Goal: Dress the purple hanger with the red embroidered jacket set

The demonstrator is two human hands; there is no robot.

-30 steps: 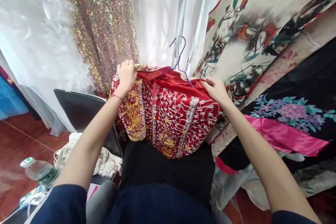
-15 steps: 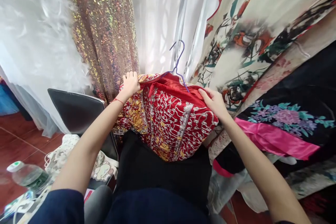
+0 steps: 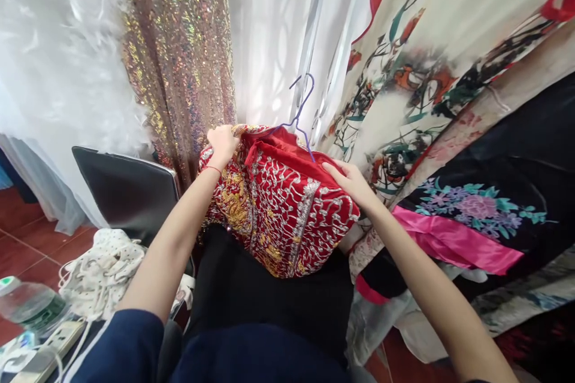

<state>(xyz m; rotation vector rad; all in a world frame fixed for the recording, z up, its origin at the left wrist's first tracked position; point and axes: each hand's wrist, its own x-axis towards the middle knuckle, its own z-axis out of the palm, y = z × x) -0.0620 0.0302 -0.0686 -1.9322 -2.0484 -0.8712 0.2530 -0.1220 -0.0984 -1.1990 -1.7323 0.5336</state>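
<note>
A red garment (image 3: 278,209) with silver and gold embroidery lies bunched on my lap, on a purple wire hanger (image 3: 300,109) whose hook sticks up behind it. My left hand (image 3: 221,142) is closed on the garment's upper left edge. My right hand (image 3: 349,181) grips the upper right shoulder of the same garment, fingers curled onto the cloth. A thin red string circles my left wrist.
Hanging clothes fill the background: white feathery fabric (image 3: 54,54), a sequined gown (image 3: 179,54), sheer white curtains (image 3: 269,30), floral robes (image 3: 431,72), a black and pink robe (image 3: 485,215). A black chair back (image 3: 128,188), patterned cloth (image 3: 105,266), a water bottle (image 3: 29,305) and a power strip (image 3: 54,344) sit at left.
The garment and both hands have shifted slightly left and down in view as the camera moved. The grip of both hands stays the same.
</note>
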